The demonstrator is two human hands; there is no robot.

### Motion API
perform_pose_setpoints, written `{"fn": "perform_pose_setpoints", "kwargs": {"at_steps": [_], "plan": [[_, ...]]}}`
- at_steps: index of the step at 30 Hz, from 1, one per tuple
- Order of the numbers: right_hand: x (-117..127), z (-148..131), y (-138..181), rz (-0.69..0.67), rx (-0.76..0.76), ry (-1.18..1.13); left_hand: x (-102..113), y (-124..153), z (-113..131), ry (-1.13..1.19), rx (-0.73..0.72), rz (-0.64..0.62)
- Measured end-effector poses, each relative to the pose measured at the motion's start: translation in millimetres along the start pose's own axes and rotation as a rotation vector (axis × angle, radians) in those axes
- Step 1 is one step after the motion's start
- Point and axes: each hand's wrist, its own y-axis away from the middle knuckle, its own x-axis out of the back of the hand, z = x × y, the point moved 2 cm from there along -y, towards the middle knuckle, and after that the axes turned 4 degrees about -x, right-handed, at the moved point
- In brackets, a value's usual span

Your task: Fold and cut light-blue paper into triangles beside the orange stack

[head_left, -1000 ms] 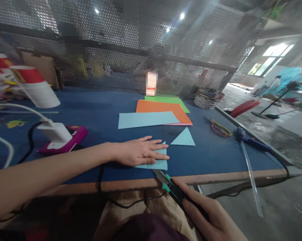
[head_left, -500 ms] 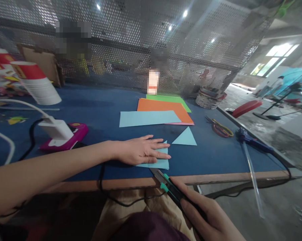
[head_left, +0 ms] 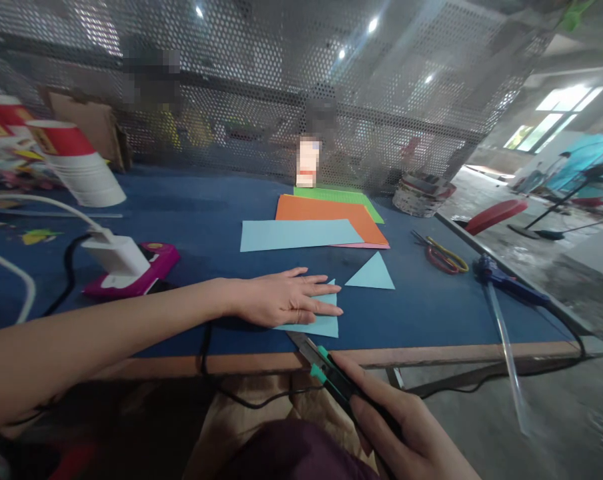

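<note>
My left hand [head_left: 281, 298] lies flat with its fingers spread, pressing a light blue sheet of paper [head_left: 326, 327] onto the table; much of that sheet is hidden under the hand. In my right hand [head_left: 396, 413] is a black and green utility knife [head_left: 331, 380], its blade out and its tip by the near edge of the sheet. A light blue paper triangle [head_left: 373, 272] lies right of my left fingertips. Behind, a light blue paper strip [head_left: 299, 235] partly covers orange paper [head_left: 326, 208], with green paper [head_left: 339, 195] beyond.
Scissors [head_left: 441, 256] and a blue glue gun [head_left: 511, 280] with a clear glue stick [head_left: 504, 353] lie at the right. To the left are a purple power strip [head_left: 164, 260] with a white plug [head_left: 116, 257], cables and stacked paper cups [head_left: 81, 163]. A perforated panel [head_left: 251, 87] stands behind.
The utility knife in my right hand has moved a little left along the sheet's near edge. My left hand stays in place on the paper. The view has shifted slightly.
</note>
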Motion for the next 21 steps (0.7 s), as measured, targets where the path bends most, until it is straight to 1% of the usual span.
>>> {"fn": "perform_pose_setpoints", "kwargs": {"at_steps": [3,13,21], "plan": [[-1.6,-1.7,-1.0,-0.007,0.040,-0.011,0.2,0.2,-0.1,0.002,-0.002,0.007],[-6.2,-7.6,-8.2,-0.034,0.077,-0.011,-1.1,-0.7,-2.2,-0.012,0.007,-0.009],[-8.8,-6.9,-9.5,-0.062,0.041,0.036,1.3,-1.3,0.2,-0.013,0.013,-0.026]]}}
